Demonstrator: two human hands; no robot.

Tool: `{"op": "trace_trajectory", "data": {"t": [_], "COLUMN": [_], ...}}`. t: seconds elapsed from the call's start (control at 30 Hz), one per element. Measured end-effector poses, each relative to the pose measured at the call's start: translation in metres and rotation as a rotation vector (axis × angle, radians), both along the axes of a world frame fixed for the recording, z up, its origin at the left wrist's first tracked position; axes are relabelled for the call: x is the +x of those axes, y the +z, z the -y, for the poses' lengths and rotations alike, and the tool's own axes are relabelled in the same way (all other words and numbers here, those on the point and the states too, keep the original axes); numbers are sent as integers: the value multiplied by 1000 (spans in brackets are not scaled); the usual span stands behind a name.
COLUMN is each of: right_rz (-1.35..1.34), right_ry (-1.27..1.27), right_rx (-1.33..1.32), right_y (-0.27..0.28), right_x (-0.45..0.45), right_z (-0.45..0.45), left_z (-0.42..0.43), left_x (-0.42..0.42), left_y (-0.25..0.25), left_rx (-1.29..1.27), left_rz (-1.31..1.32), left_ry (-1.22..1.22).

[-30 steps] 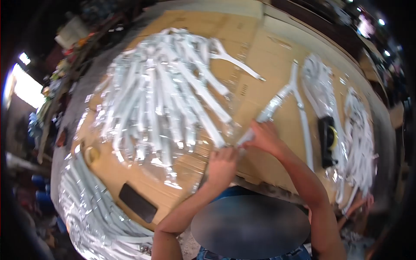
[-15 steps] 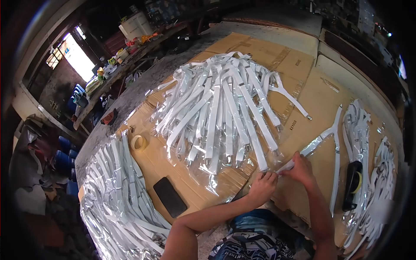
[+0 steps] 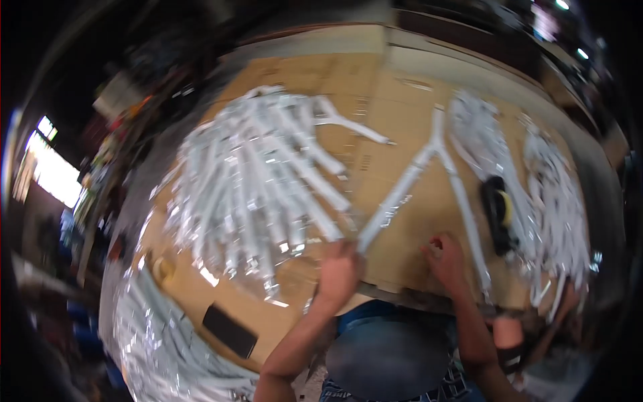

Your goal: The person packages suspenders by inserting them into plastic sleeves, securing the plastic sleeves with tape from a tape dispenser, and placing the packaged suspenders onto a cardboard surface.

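A pair of white Y-shaped suspenders (image 3: 408, 177) lies spread on the cardboard, one strap partly in clear plastic. My left hand (image 3: 338, 276) is closed at the lower end of its left strap, beside the large pile. Between the two straps, my right hand (image 3: 447, 262) is raised with curled fingers, apart from them; motion blur hides whether something small is in its fingertips. A fanned pile of plastic-wrapped white suspenders (image 3: 251, 167) lies beyond my left hand. Right of my right hand, a black tape dispenser (image 3: 495, 214) with yellowish tape rests against another bundle.
More bundled suspenders (image 3: 556, 194) lie at the right, and another wrapped heap (image 3: 167, 342) at lower left. A dark phone (image 3: 230, 330) and a tape roll (image 3: 163, 273) rest on the cardboard (image 3: 395, 261). Another person's arm (image 3: 566, 305) shows at lower right.
The view has swung right and blurred. My right hand has come off the strap and moved right of it, while my left hand stays at the strap's end.
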State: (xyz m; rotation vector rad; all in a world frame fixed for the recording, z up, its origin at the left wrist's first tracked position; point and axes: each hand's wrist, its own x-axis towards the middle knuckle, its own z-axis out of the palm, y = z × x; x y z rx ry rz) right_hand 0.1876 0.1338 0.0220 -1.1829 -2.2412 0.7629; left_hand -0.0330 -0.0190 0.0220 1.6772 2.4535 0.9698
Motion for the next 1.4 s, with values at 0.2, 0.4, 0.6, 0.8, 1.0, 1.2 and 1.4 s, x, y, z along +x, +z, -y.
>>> {"op": "trace_trajectory", "data": {"t": [0.2,0.4,0.6,0.8,1.0,1.2,1.4], "right_rz": [226,259,105,56,-556,-813,-990], "right_ry": [-301,-424,-381,-280,-288,-223,-99], "right_rx": [229,36,-314,-484,-1065,-1208,-1532], "right_y": [-2,-5,3,2,5,-12,-6], "right_x": [105,145,150,167,146,52,-26], "right_z": [31,37,23,17,20,9,30], "left_z": [14,10,10,7,-11,-73,-66], "left_x": [13,16,-9,-16,-71,-173,-276], "left_y": [26,24,3,32,71,142,112], "left_rx": [-169,-212,-375,-290,-303,-280,-442], "left_rz": [57,315,655,1025,962,759,-69], "left_ry": [117,155,60,19,-72,-232,53]}}
